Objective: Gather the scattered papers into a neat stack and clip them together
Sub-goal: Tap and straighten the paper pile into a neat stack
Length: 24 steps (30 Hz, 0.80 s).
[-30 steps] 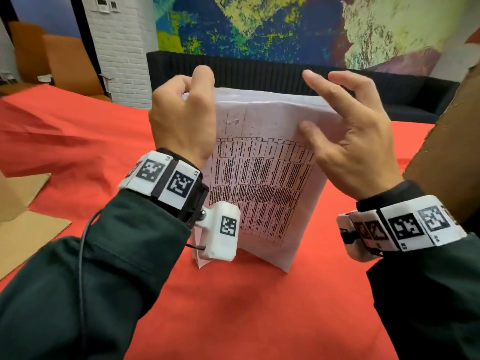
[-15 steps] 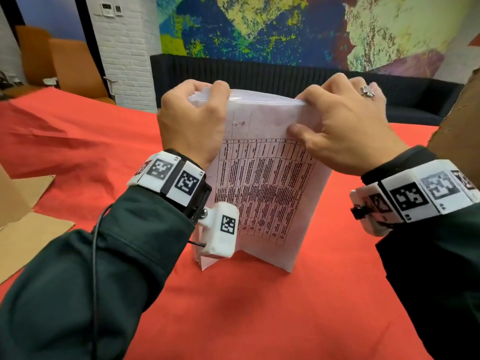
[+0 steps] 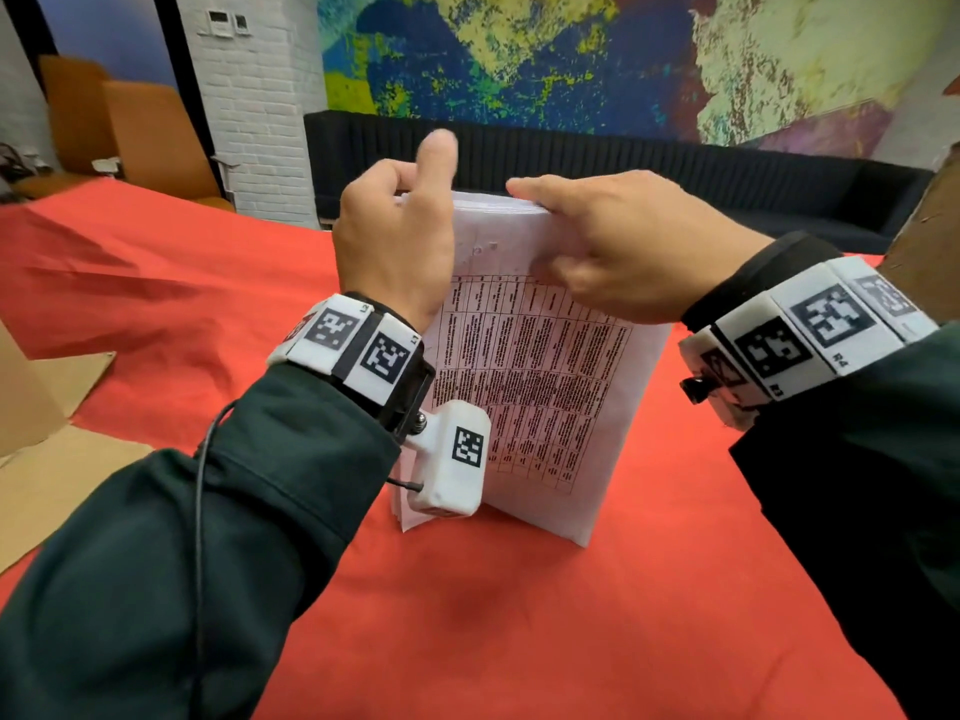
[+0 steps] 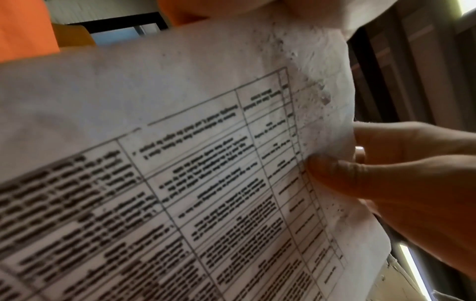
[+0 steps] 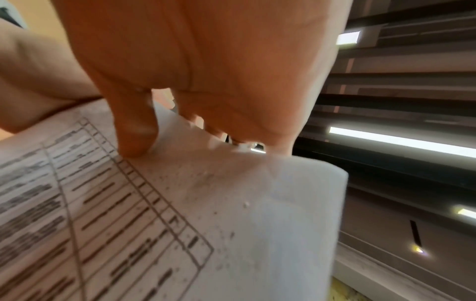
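A stack of printed papers stands on its lower edge on the red tablecloth, its table-filled front page facing me. My left hand is at the top left corner, fingers curled behind the sheets and thumb lifted free. My right hand grips the top edge, fingers over the top. Its thumb presses the front page. The left wrist view shows the page pinched at its edge by the right hand's thumb. No clip is in view.
Flat cardboard lies at the table's left edge, and a brown cardboard piece rises at the right. A black sofa runs behind the table under a painted wall.
The left thumb has lifted off the front page and now points up. The right hand has slid left along the top edge, index finger stretched out. The stack stays upright.
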### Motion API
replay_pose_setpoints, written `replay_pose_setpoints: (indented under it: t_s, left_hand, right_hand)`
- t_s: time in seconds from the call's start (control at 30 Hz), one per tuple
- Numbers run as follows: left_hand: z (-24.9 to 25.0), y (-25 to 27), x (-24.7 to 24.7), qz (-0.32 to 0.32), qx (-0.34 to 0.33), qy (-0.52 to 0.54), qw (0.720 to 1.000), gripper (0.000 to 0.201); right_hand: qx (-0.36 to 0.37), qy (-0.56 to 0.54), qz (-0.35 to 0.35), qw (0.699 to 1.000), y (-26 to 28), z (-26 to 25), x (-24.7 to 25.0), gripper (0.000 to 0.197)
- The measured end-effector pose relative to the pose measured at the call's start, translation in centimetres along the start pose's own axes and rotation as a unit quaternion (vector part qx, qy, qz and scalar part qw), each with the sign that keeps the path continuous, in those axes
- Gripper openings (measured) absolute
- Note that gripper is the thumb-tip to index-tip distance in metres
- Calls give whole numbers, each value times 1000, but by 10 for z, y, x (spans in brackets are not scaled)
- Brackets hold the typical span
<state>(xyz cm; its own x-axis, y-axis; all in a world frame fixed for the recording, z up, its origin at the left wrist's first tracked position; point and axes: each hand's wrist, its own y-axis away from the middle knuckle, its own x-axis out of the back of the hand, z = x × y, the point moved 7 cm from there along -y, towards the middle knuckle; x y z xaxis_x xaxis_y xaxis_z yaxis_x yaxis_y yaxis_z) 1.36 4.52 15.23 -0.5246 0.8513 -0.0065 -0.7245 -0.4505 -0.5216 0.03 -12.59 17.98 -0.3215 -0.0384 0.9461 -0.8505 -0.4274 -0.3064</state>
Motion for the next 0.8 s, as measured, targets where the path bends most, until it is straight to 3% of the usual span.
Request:
replay_pose_setpoints:
  t_s: [0.1, 0.13, 0.2, 0.3, 0.37, 0.47, 0.53, 0.6, 0.63, 0.7, 0.8]
  left_hand:
    - [0, 8, -7, -25, -22, -7, 999, 47]
    - [0, 10, -7, -30, -28, -1, 999, 49]
    - [-1, 12, -6, -47, -41, 27, 998, 60]
    - [-17, 17, -6, -137, -59, 86, 985, 82]
    - [-55, 20, -1, -171, -28, 26, 985, 84]
    - [-126, 23, 31, -125, 66, -61, 988, 89]
    - [-161, 25, 52, -72, 132, -8, 989, 109]
    - [-181, 28, 57, -73, 199, 100, 972, 119]
    - [-183, 30, 52, -105, 211, 148, 960, 115]
    - [-167, 30, 42, -168, 159, 159, 960, 87]
    - [-145, 32, 46, -139, 78, 103, 982, 51]
  right_hand:
    - [6, 3, 15, 1000, -7, 0, 1, 11]
    - [5, 8, 13, 1000, -7, 0, 0, 7]
    - [4, 22, 15, 1000, -6, -1, 0, 9]
    - [-10, 19, 51, 998, -2, 8, 9, 11]
    - [-33, -6, 93, 995, 4, 24, 23, 15]
    - [-59, -104, 173, 978, 21, 61, 41, 12]
    - [-81, -187, 230, 952, 35, 89, 38, 13]
    - [-109, -296, 269, 910, 48, 110, 18, 16]
    - [-115, -360, 272, 885, 54, 116, 1, 21]
    - [-118, -468, 257, 837, 65, 119, -40, 29]
    - [-121, -579, 203, 780, 86, 107, -106, 31]
